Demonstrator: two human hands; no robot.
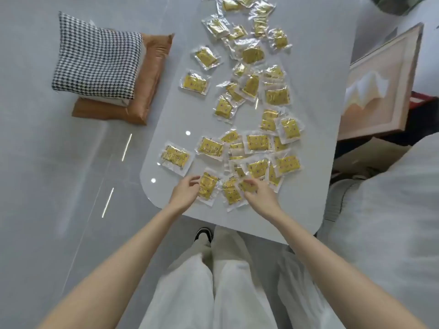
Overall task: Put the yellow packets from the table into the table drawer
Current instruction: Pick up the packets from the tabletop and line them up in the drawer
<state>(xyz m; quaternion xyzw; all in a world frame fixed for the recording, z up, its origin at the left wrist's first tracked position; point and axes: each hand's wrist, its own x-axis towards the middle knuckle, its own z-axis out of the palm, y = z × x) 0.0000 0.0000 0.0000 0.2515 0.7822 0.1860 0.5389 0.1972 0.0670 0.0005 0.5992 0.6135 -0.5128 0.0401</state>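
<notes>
- Fingers [192, 180] of our left hand [184, 195] curl loosely, narrowly parted, holding nothing. The nearest packet [208, 188] lies just right of them, with its long axis pointing away from us.
- Our right hand [261, 195] has fingers [249, 183] curled onto a 2nd packet [243, 186]; we cannot tell if they pinch it.
- Both packets sit near the table [308, 205] front edge, so lifting them toward us looks unobstructed.
- Farther off, packets [257, 142] overlap in 1 crowded spread; the drawer is out of view.
</notes>
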